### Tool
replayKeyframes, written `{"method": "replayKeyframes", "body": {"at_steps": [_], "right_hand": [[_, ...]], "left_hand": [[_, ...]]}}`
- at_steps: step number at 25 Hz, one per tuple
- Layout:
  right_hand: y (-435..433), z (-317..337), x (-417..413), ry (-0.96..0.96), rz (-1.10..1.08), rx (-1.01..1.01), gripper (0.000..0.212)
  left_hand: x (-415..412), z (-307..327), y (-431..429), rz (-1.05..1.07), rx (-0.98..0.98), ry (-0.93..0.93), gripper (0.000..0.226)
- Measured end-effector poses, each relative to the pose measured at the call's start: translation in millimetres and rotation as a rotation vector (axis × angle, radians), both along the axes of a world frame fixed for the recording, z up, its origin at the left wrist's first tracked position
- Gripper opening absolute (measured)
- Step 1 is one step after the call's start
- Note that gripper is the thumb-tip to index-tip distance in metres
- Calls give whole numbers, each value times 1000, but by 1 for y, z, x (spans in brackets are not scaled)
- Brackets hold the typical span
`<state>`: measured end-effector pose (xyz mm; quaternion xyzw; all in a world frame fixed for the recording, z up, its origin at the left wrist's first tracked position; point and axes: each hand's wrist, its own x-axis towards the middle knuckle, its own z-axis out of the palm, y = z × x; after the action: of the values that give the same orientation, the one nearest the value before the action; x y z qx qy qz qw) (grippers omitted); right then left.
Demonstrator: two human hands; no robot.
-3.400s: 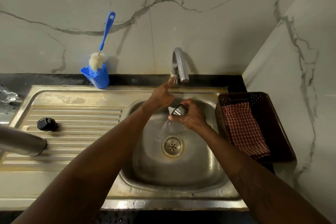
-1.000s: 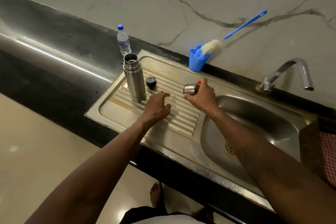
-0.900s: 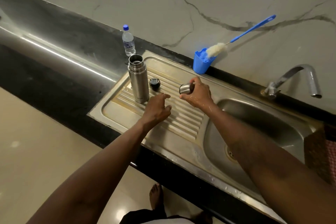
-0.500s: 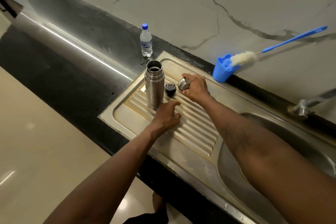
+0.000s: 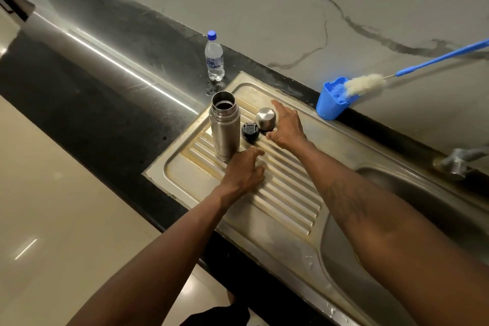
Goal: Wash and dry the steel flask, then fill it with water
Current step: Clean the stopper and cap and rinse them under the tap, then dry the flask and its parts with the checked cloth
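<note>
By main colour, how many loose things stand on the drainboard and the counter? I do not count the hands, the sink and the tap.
Steel: 2, the flask and its cup lid
Black: 1, the stopper
Blue: 2, the holder and the brush with its blue handle
Clear: 1, the water bottle
Total: 6

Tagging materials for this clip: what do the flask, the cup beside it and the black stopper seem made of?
Flask: brushed steel, judging by its satin grey sheen. Cup, upside down: likely the same steel, with soft reflections. Stopper: matte black, probably plastic.
</note>
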<state>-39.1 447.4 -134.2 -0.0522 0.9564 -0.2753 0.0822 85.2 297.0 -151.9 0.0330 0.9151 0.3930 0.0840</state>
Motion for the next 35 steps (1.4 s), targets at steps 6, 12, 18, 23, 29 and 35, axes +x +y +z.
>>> {"method": "replayKeyframes", "body": {"at_steps": [6,12,18,23,29,35], "right_hand": [[45,18,56,34,-92,1,93],[116,37,136,183,-285,-52,42],[192,73,214,589,-505,-128,10],[250,58,253,254,-580,58,50],[316,42,302,-46,-616,9,66],[388,73,333,491,-749,-154,15]], "left_hand": [[1,20,33,-46,-56,55,57],[5,39,105,-261,-121,101,61],[39,63,195,-303,92,441,13],[67,60,260,-511,-136,399,62],[98,33,303,-626,-497,-259,121],[123,71,386,-649,-251,14,95]]}}
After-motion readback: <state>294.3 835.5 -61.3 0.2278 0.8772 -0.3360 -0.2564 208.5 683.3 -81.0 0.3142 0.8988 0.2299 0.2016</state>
